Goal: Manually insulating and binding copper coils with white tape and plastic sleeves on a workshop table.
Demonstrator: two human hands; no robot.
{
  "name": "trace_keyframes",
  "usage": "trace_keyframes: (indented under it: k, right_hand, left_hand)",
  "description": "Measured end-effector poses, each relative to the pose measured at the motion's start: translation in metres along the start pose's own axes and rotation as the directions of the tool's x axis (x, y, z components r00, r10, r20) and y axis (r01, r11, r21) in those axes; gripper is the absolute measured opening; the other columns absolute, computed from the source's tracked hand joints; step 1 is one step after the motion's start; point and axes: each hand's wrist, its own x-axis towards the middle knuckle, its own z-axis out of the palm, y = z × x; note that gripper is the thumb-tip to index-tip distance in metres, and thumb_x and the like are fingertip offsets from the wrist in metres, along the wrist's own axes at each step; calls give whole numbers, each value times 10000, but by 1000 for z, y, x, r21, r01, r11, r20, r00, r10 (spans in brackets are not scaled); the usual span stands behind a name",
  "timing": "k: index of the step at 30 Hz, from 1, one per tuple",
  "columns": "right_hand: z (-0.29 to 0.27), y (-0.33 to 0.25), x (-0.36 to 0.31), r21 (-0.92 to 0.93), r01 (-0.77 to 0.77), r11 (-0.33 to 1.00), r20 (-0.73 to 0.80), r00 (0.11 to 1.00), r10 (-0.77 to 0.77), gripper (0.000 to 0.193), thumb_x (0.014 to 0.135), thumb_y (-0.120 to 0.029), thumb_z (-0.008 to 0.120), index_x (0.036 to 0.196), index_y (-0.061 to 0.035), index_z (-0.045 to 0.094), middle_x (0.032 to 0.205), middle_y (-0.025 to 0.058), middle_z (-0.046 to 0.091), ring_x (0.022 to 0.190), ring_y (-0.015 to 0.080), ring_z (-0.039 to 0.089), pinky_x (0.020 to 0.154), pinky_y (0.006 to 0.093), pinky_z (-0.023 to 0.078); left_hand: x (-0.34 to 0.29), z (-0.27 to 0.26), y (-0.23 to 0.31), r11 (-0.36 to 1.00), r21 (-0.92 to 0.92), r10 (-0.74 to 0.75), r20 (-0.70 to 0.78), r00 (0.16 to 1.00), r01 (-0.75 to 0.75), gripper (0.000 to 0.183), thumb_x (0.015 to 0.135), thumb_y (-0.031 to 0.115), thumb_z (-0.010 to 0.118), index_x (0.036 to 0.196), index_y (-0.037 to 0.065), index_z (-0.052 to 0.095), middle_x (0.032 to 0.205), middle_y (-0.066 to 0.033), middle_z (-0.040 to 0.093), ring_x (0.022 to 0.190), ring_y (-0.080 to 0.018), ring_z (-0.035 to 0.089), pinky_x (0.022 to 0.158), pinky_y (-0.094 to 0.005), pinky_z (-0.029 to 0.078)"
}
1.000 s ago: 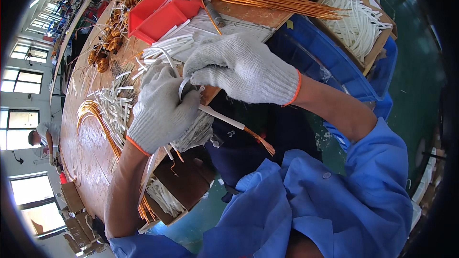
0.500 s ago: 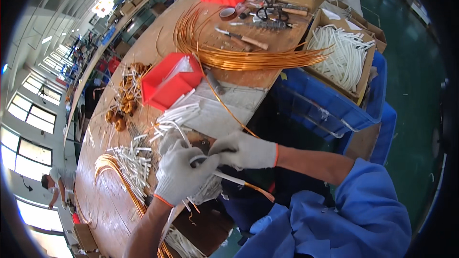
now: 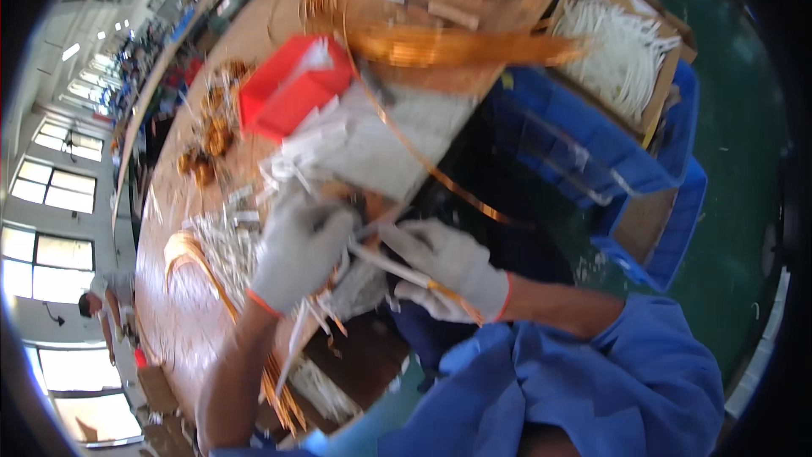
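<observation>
My left hand (image 3: 304, 245), in a white knit glove with an orange cuff, is closed near one end of a thin white sleeve (image 3: 393, 267). Bare copper-coloured wire (image 3: 448, 292) sticks out of the sleeve's other end. Across my gloved right hand (image 3: 452, 267) run the sleeve and wire, lying in front of its fingers; those fingers are apart and slightly blurred. Under my left hand and beside it lies a heap of short white sleeves (image 3: 224, 250). A bundle of copper wire (image 3: 203, 267) hangs over the table's near edge.
A red bin (image 3: 292, 89) stands on the wooden table (image 3: 169, 288). Beyond it are a large copper wire bundle (image 3: 448, 46) and tools. At right, a carton of white sleeves (image 3: 609, 55) rests on a blue crate (image 3: 584, 135). Wound copper coils (image 3: 216, 135) lie left of the bin.
My hands have moved apart. The right hand has spread its fingers and shifted down and right along the sleeve. The whole view has tilted, so the table things sit higher.
</observation>
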Motion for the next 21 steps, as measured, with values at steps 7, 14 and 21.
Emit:
trace_keyframes:
  k: [7, 14, 21]
  right_hand:
    - [26, -5, 9, 984, -177, -23, 166, 860, 483, 421, 1204, -319, 535, 1360, 48, 671, 1121, 137, 782, 894, 146, 727, 838, 298, 587]
    - [29, 4, 34, 895, -167, -413, 384, 760, 525, 433, 1207, -378, 523, 1236, 20, 690, 824, 30, 646, 674, 110, 607, 559, 272, 473]
    - [12, -68, 30, 909, -416, 7, 334, 740, 585, 388, 1183, -298, 572, 975, -3, 713, 851, 18, 660, 811, 98, 585, 752, 298, 497]
  left_hand:
    - [21, -14, 11, 972, -213, -83, 70, 994, 97, 531, 961, 112, 672, 1451, -92, 658, 1130, -122, 777, 1005, -152, 721, 907, -307, 567]
    - [50, -2, 20, 625, -750, -187, 125, 974, 216, 442, 1112, 212, 623, 1434, -89, 654, 853, -4, 647, 702, -85, 608, 621, -270, 516]
    - [29, -9, 8, 911, -409, -114, -129, 985, 52, 435, 1153, 307, 606, 1375, -48, 722, 744, 50, 511, 615, -32, 489, 517, -260, 408]
